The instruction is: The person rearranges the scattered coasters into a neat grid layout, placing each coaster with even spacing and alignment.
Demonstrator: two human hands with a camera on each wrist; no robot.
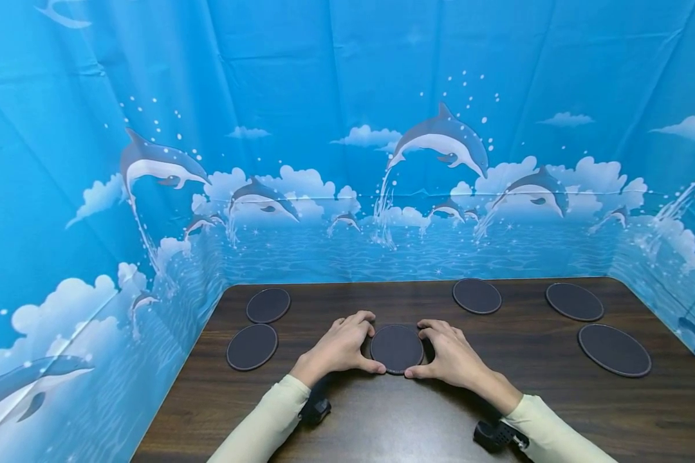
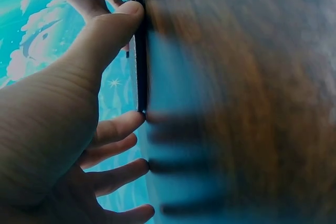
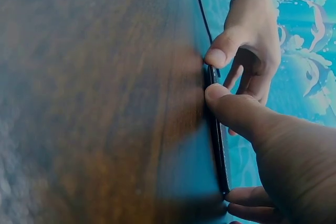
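A round dark coaster (image 1: 396, 349) with a lighter stitched rim lies flat on the table between my two hands. My left hand (image 1: 343, 344) curves round its left side, thumb at the near edge and index finger farther up the rim. On the opposite side my right hand (image 1: 453, 355) holds the rim in the same way, its thumb close to the left thumb. In the left wrist view the coaster (image 2: 139, 61) appears edge-on, spanned by thumb and index finger, with the other fingers spread on the table. The right wrist view also shows the coaster (image 3: 218, 135) edge-on.
Two similar coasters lie at the left, a far one (image 1: 268, 305) and a nearer one (image 1: 251, 346). Three more lie at the right: one (image 1: 477, 296), another (image 1: 574, 301) and the nearest (image 1: 614, 350). A blue dolphin-print curtain (image 1: 347, 154) borders the brown wooden table (image 1: 382, 424).
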